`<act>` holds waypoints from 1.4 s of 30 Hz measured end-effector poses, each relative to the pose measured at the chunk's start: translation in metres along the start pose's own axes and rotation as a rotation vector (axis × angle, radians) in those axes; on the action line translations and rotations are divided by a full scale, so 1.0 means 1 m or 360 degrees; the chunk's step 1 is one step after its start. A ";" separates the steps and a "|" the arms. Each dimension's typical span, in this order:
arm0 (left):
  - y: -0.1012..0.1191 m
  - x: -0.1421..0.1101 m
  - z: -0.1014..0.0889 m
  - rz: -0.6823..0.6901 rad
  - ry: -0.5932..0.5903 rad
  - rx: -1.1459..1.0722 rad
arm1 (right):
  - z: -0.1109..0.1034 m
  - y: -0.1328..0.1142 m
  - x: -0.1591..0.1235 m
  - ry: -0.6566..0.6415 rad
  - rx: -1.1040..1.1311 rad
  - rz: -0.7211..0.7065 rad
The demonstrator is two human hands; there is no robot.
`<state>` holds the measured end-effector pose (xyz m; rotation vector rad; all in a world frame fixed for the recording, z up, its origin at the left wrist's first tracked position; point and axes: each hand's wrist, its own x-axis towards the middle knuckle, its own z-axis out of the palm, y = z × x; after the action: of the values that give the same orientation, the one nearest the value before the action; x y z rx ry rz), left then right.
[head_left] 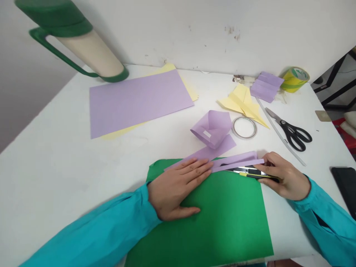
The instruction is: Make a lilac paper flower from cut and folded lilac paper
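My left hand [182, 183] lies flat, fingers stretched out, pressing a folded purple paper strip [236, 164] onto a green sheet [222, 218]. At the strip's right end, my right hand [287, 178] is closed around a utility knife [251, 172] with a yellow and black handle. The knife points left, with its front end at the opening between the strip's two layers; the blade tip is partly hidden. Another flat purple strip [222, 146] runs beneath my left fingers. Just beyond it sits a folded purple paper piece [214, 128] with a small white patch.
A roll of narrow tape [244, 128], a yellow paper plane [244, 104], a creased purple paper [267, 87], scissors [292, 129] and yellow tape [295, 79] lie to the right. Purple sheets [139, 104] and a tall green-and-cream flask [89, 48] are at the back left.
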<state>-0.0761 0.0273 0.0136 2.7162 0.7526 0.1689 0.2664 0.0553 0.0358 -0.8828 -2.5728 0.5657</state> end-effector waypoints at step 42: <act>0.012 0.020 0.008 -0.0154 0.0005 -0.0021 | -0.013 -0.001 0.000 -0.0041 -0.0275 -0.0031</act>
<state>-0.0518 0.0261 0.0109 2.6611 0.8783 0.1551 0.2718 0.0583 0.0475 -0.9095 -2.6820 0.3552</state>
